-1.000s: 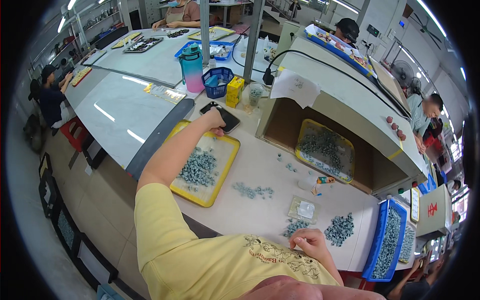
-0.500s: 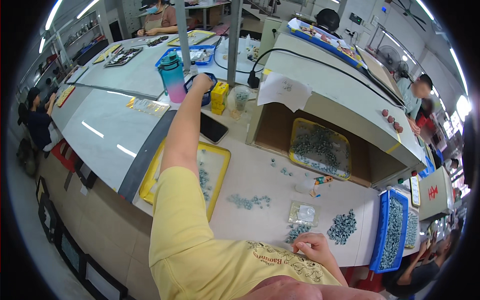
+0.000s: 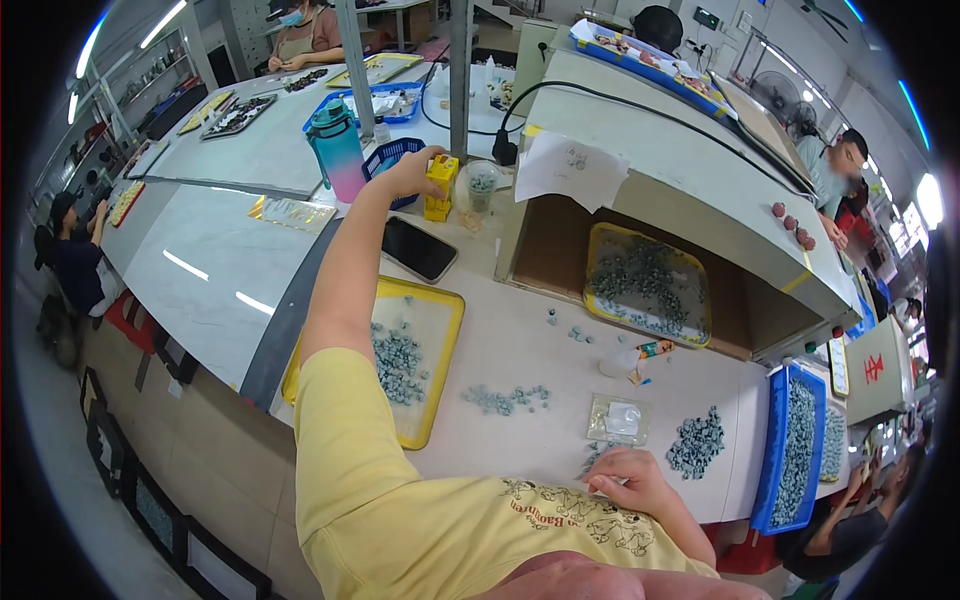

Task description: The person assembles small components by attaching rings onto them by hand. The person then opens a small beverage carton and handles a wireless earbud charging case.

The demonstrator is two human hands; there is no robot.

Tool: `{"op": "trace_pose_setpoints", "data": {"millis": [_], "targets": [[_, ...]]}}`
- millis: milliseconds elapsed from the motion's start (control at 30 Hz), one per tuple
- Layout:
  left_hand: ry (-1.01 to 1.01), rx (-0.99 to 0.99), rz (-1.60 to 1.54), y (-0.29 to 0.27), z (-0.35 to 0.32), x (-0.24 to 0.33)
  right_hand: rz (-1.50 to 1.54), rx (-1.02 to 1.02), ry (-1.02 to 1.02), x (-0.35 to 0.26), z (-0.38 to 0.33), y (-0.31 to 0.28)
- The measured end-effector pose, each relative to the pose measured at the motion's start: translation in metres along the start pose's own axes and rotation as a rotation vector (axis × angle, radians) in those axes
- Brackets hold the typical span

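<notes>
My left arm stretches to the back of the table. My left hand (image 3: 412, 176) is closed at the left side of a small yellow box (image 3: 442, 188), thumb and fingers against it. Just left of that hand are a dark blue basket (image 3: 378, 160) and a blue-to-pink bottle (image 3: 338, 150). My right hand (image 3: 638, 480) rests close to my body with its fingers curled together; whatever they may hold is hidden. Beside it lie a few blue-grey beads, a clear packet (image 3: 605, 420) with a white label, and a pile of blue-grey beads (image 3: 697, 443).
A yellow-rimmed tray (image 3: 440, 400) of beads lies under my left arm. Nearby are a phone (image 3: 420, 248), a clear cup (image 3: 480, 185) and loose beads (image 3: 507, 400). Another bead tray (image 3: 650, 285) sits inside the shelf (image 3: 545, 240). A blue bin (image 3: 770, 455) stands right.
My left hand has moved right from the blue basket to the yellow box. My right hand stays near my body. The view has shifted slightly.
</notes>
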State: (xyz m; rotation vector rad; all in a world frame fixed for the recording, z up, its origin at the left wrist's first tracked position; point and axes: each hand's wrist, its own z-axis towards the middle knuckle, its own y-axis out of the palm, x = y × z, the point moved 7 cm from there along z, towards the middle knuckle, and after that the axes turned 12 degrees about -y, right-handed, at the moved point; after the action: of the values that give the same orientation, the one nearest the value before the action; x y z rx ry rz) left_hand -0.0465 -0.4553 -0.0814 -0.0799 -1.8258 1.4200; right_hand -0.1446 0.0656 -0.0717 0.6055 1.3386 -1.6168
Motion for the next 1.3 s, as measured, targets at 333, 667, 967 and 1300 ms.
{"op": "trace_pose_setpoints", "data": {"millis": [333, 667, 967, 1300], "targets": [[0.276, 0.380, -0.552, -0.060, -0.110, 0.048, -0.447, 0.129, -0.473, -0.076, 0.103, -0.023], [0.657, -0.257, -0.511, -0.014, -0.306, 0.166, -0.642, 0.102, -0.620, -0.126, 0.159, -0.001], [0.816, -0.372, -0.672, -0.011, -0.341, 0.187, -0.438, 0.125, -0.697, -0.150, 0.127, 0.006], [0.955, -0.245, -0.542, -0.023, -0.356, 0.194, -0.665, 0.202, -0.727, -0.169, 0.123, 0.017]]}}
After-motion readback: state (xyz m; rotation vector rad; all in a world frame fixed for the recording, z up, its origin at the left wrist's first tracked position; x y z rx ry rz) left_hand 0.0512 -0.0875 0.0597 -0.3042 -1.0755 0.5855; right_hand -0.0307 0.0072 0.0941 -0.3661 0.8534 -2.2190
